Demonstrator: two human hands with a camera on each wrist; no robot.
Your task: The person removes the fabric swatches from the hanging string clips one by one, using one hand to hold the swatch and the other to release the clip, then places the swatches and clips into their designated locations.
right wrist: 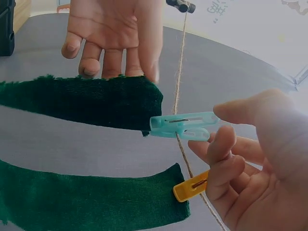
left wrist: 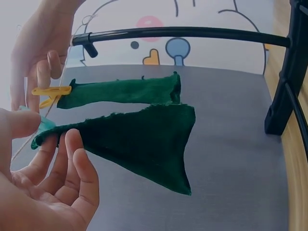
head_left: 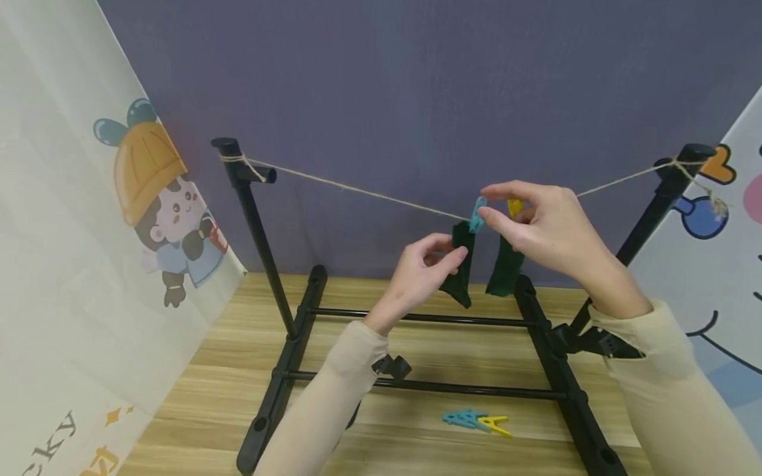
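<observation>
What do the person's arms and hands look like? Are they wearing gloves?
No gloves: the left hand and right hand are bare. Long, plain cream sleeves cover the arms, and a small black attachment shows near each cuff.

A dark green cloth (left wrist: 137, 144) hangs down, its top corner in a blue, tilted peg (right wrist: 179, 126) on the string (right wrist: 179, 77).
</observation>
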